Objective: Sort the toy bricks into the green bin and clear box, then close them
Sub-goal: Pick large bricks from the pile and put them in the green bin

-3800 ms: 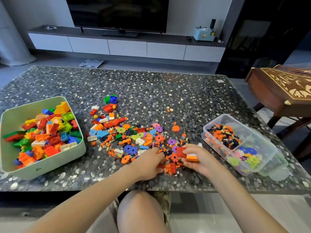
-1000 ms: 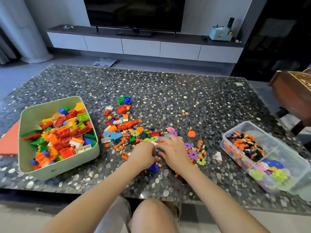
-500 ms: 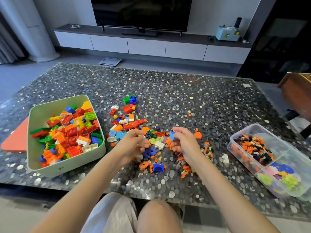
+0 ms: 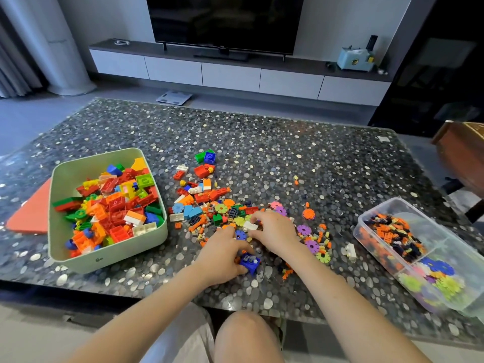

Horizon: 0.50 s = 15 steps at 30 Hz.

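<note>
Bricks (image 4: pixel 115 205) in green bin (image 4: pixel 115 258) and clear box (image 4: pixel 429 226)

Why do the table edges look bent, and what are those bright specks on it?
Head view: the wide-angle lens bows the table edges; the specks are light glinting off its glossy pebbled top; the clear box at far right looks smeared.

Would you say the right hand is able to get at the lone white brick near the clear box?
Probably yes: the lone white brick lies uncovered on the table right of the right hand, only low flower pieces between, though it pinches a second white brick.
</note>
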Each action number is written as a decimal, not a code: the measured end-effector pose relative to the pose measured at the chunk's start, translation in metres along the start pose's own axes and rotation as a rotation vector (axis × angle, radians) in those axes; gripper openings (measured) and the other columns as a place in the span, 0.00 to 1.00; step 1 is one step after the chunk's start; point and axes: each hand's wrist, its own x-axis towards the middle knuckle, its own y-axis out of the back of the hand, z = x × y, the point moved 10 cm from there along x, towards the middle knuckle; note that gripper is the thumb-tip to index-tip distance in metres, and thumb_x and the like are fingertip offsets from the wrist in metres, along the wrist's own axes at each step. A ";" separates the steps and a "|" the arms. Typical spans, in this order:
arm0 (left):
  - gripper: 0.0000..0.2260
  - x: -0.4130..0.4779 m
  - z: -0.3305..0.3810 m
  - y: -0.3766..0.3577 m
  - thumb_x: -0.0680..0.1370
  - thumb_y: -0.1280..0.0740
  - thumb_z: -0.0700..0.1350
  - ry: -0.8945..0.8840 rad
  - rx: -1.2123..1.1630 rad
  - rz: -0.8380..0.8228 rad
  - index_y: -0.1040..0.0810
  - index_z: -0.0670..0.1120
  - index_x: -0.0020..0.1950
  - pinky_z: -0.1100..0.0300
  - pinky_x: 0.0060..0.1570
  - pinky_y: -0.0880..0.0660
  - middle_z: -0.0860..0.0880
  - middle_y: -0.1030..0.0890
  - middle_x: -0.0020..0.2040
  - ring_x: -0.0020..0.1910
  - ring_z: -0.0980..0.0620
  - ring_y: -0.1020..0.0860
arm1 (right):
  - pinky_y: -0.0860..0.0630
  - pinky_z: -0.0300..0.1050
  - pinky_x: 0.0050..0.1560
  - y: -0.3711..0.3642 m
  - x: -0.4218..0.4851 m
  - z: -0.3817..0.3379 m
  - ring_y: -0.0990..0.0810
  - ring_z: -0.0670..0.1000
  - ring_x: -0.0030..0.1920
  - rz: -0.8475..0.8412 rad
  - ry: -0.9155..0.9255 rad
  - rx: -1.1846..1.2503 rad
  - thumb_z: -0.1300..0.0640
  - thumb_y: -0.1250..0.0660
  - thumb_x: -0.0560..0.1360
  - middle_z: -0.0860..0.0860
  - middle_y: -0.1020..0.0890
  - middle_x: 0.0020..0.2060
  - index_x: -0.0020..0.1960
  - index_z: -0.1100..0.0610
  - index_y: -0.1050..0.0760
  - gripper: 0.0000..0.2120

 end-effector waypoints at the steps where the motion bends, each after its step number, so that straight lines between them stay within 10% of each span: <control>1: 0.19 0.000 0.001 0.001 0.72 0.30 0.55 -0.012 0.022 0.019 0.25 0.58 0.63 0.59 0.44 0.38 0.51 0.37 0.46 0.47 0.52 0.37 | 0.30 0.44 0.44 0.002 0.000 0.001 0.23 0.52 0.50 0.010 -0.001 0.019 0.47 0.34 0.75 0.49 0.23 0.50 0.58 0.52 0.26 0.14; 7: 0.21 -0.001 -0.009 0.011 0.69 0.29 0.60 0.069 -0.127 0.078 0.26 0.51 0.58 0.62 0.44 0.33 0.54 0.32 0.47 0.48 0.54 0.31 | 0.33 0.42 0.37 0.003 -0.009 0.019 0.26 0.47 0.42 0.013 -0.106 0.298 0.49 0.34 0.75 0.44 0.26 0.42 0.51 0.53 0.26 0.09; 11: 0.25 -0.004 -0.023 -0.004 0.68 0.32 0.67 0.342 -0.953 -0.067 0.27 0.45 0.44 0.66 0.33 0.37 0.49 0.33 0.34 0.29 0.55 0.34 | 0.33 0.41 0.34 0.012 -0.018 0.036 0.24 0.50 0.34 0.076 -0.318 0.803 0.56 0.34 0.75 0.49 0.21 0.31 0.41 0.62 0.22 0.09; 13: 0.26 -0.005 -0.032 -0.018 0.68 0.34 0.68 0.566 -1.141 -0.167 0.27 0.44 0.45 0.65 0.37 0.32 0.41 0.32 0.35 0.39 0.53 0.41 | 0.39 0.39 0.26 0.005 -0.023 0.044 0.36 0.48 0.22 0.043 -0.461 0.990 0.62 0.35 0.73 0.49 0.31 0.22 0.34 0.61 0.27 0.09; 14: 0.25 -0.005 -0.033 -0.022 0.70 0.34 0.67 0.648 -1.209 -0.197 0.26 0.44 0.43 0.67 0.36 0.31 0.39 0.29 0.35 0.47 0.49 0.19 | 0.43 0.38 0.24 0.001 -0.024 0.046 0.40 0.47 0.23 0.026 -0.526 1.078 0.63 0.36 0.72 0.51 0.32 0.25 0.33 0.60 0.29 0.09; 15: 0.23 -0.002 -0.031 -0.025 0.73 0.36 0.64 0.703 -1.284 -0.219 0.26 0.43 0.39 0.69 0.30 0.33 0.43 0.29 0.31 0.29 0.52 0.28 | 0.45 0.37 0.22 -0.003 -0.026 0.048 0.41 0.47 0.24 0.010 -0.583 1.155 0.63 0.37 0.73 0.53 0.32 0.28 0.35 0.60 0.29 0.08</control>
